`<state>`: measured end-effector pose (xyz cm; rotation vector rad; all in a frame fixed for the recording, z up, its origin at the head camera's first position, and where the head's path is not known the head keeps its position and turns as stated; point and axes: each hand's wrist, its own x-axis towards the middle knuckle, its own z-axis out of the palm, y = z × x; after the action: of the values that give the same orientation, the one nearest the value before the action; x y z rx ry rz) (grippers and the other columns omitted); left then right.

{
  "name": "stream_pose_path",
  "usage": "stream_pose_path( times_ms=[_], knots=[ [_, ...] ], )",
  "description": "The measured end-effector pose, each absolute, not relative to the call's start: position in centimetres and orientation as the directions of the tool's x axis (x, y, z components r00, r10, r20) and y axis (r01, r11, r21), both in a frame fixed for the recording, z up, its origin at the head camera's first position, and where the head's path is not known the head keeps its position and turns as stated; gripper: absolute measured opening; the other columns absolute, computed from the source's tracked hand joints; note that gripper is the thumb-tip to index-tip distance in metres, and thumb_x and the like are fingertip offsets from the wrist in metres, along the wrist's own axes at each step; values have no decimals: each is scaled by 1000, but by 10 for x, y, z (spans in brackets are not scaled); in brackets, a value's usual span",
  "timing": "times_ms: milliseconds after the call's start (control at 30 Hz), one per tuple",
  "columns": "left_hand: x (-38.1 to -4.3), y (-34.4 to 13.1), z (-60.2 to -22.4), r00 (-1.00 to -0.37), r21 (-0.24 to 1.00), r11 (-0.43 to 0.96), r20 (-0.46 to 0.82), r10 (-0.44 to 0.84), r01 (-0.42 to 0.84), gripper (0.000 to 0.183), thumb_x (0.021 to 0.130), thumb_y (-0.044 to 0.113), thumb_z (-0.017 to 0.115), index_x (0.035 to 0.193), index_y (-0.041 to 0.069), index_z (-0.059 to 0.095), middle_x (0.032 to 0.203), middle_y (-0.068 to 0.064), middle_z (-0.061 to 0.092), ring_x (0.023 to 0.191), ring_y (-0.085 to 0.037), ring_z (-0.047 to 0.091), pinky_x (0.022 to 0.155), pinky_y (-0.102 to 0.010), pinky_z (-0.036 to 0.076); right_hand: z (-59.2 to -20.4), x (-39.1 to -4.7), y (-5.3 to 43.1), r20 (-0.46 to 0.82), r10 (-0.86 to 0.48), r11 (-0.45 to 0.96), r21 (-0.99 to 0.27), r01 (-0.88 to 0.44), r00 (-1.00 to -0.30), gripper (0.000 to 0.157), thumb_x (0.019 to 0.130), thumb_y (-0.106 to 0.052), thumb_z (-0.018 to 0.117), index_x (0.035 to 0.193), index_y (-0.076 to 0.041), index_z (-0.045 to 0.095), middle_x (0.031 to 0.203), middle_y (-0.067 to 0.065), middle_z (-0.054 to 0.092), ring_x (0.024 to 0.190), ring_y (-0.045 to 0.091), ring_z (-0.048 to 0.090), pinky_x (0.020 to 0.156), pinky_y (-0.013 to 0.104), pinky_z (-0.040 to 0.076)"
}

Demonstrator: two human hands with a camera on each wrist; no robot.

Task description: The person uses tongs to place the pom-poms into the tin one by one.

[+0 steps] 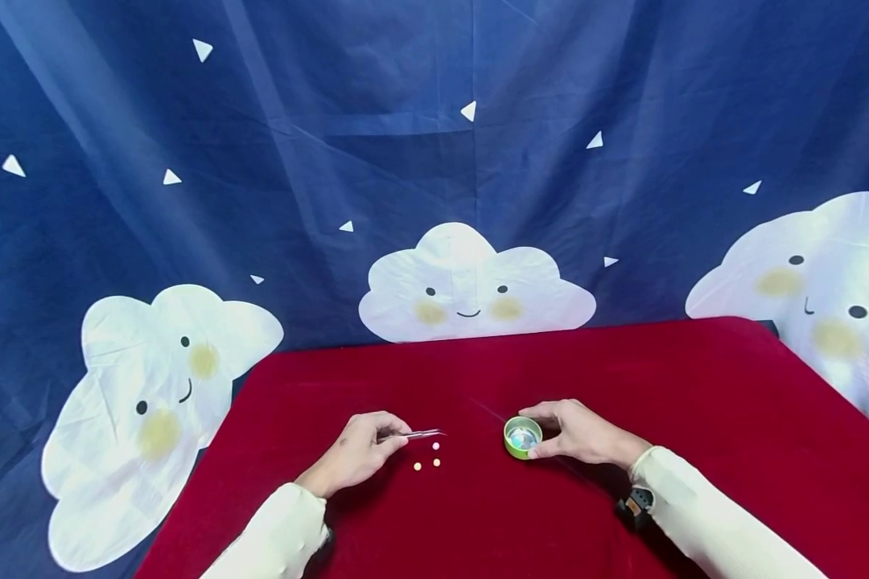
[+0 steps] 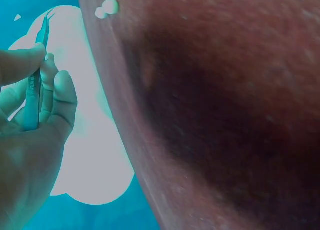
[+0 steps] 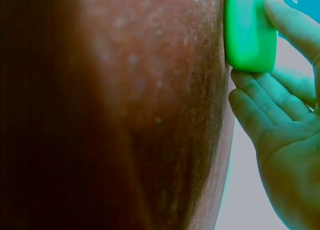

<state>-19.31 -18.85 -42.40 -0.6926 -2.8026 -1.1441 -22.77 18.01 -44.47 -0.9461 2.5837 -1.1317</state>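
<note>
My left hand (image 1: 362, 450) pinches a pair of metal tweezers (image 1: 426, 434) between thumb and fingers, tips pointing right. In the left wrist view the tweezers (image 2: 33, 102) stand with tips slightly apart and nothing visible between them. Just below the tips, three small round beads lie on the red cloth: a pinkish-white bead (image 1: 436, 445) and two yellowish beads (image 1: 417, 466). To their right, my right hand (image 1: 581, 434) grips a small round green tin (image 1: 515, 453), open at the top with a shiny inside. The right wrist view shows the tin's green side (image 3: 250, 40) between thumb and fingers.
A red velvety cloth (image 1: 478, 531) covers the table. Its far edge meets a blue curtain (image 1: 405, 161) printed with white smiling clouds and small triangles. A dark device (image 1: 638, 505) is strapped at the right wrist.
</note>
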Motion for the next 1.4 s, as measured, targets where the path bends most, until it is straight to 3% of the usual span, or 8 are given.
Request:
stream_pose_path(
  times_ms=[633, 1400],
  knots=[
    [-190, -201, -436, -922, 677, 652, 107, 372, 342, 9, 89, 4, 73, 95, 9, 74, 83, 8, 65, 71, -6, 52, 65, -21, 45, -445, -226, 181, 96, -628, 493, -719, -490, -772, 57, 81, -23, 85, 127, 4, 63, 115, 6, 69, 103, 21, 66, 90, 32, 52],
    [-196, -195, -437, -907, 587, 698, 179, 382, 410, 9, 90, 4, 72, 92, 13, 72, 86, 9, 64, 76, -7, 53, 71, -25, 48, -442, -228, 181, 102, -632, 498, -707, -503, -768, 57, 81, -24, 84, 127, 3, 64, 114, 6, 69, 102, 21, 65, 90, 33, 52]
  ],
)
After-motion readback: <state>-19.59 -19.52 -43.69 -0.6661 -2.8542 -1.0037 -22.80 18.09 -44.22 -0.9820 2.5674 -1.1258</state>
